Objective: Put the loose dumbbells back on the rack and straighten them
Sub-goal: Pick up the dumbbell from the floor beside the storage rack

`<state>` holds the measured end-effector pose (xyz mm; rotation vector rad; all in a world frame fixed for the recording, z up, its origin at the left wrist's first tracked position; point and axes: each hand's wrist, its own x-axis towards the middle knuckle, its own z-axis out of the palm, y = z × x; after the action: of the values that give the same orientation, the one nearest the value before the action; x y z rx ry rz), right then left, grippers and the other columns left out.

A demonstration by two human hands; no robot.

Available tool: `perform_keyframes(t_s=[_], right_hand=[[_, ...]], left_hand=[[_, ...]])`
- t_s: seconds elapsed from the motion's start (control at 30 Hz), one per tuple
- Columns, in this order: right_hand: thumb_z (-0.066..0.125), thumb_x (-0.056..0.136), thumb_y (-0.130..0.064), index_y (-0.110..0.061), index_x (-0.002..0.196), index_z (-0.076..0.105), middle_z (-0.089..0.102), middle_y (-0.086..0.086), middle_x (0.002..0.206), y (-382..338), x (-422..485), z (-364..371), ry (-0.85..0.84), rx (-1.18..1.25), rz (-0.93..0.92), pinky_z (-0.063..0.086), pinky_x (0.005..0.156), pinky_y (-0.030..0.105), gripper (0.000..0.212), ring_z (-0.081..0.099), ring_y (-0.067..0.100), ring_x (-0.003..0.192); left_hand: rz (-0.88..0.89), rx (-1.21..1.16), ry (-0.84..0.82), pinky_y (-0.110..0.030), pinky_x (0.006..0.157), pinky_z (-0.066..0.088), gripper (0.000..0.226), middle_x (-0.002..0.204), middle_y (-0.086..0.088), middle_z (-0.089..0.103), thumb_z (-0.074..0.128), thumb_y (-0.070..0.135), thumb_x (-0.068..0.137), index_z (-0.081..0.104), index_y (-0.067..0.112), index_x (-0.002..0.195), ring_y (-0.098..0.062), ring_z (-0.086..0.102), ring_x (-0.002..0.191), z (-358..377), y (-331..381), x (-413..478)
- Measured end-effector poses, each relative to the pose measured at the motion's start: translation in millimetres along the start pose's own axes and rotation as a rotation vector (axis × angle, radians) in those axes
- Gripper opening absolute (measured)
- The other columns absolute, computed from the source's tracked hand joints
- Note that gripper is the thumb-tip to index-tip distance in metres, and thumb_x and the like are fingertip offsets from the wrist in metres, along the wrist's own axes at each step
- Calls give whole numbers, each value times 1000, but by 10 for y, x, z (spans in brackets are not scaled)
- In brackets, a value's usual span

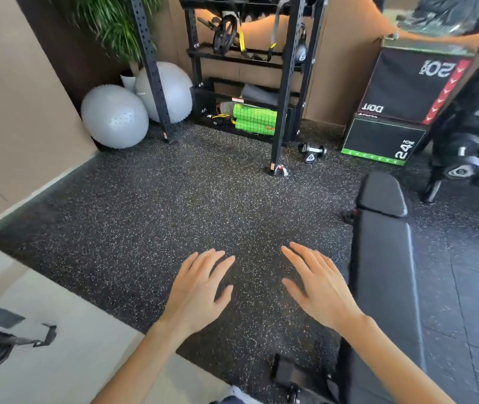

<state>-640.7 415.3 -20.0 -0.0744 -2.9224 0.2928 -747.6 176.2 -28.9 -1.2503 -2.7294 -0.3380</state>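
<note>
- I see my left hand (200, 290) and right hand (317, 287) spread, holding nothing, above the floor (174, 199).
- Small dumbbells (311, 151) lie well beyond my right hand.
- A bench (384, 258) stands just right of it.

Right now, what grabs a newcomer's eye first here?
The left hand and right hand hover open over the speckled floor. Beyond them, loose dumbbells lie by a black post, left of the dumbbell rack at far right. Two grey balls sit in the back-left corner.
</note>
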Motion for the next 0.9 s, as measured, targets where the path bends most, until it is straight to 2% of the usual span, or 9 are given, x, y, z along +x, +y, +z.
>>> perform_keyframes(t_s=[0.13, 0.27, 0.5, 0.67, 0.9], right_hand=[[37, 91, -46, -18, 138, 40, 49, 3, 137, 0, 223, 101, 17, 24, 68, 39, 102, 40, 55, 51, 22, 120], [35, 91, -48, -20, 139, 39, 49, 3, 138, 131, 326, 283, -69, 36, 123, 40, 102, 42, 56, 52, 24, 120], [36, 89, -47, -20, 137, 42, 50, 2, 136, 589, 740, 498, -176, 31, 190, 40, 100, 39, 56, 53, 24, 119], [35, 90, -48, -18, 135, 45, 53, 4, 134, 1155, 1406, 550, -192, 24, 191, 43, 97, 39, 55, 55, 24, 117], [32, 91, -49, -18, 137, 41, 50, 3, 136, 2180, 2549, 161, -127, 22, 204, 41, 99, 39, 56, 51, 24, 121]], left_hand=[[38, -43, -34, -40, 111, 28, 50, 134, -2, 52, 40, 42, 90, 49, 20, 134, -20, 44, 127, 112, -200, 307], [50, -90, -94, -42, 109, 33, 50, 134, -2, 53, 39, 42, 90, 50, 21, 134, -20, 44, 127, 340, -289, 506], [63, -107, -154, -39, 109, 30, 51, 135, -1, 52, 40, 43, 89, 49, 22, 134, -19, 45, 126, 687, -434, 1072], [78, -62, -159, -41, 107, 30, 52, 133, -3, 54, 38, 43, 89, 51, 19, 133, -22, 48, 124, 811, -615, 2013], [109, -64, -136, -41, 108, 29, 53, 136, -5, 52, 37, 44, 89, 48, 19, 135, -23, 46, 126, 739, -520, 3677]])
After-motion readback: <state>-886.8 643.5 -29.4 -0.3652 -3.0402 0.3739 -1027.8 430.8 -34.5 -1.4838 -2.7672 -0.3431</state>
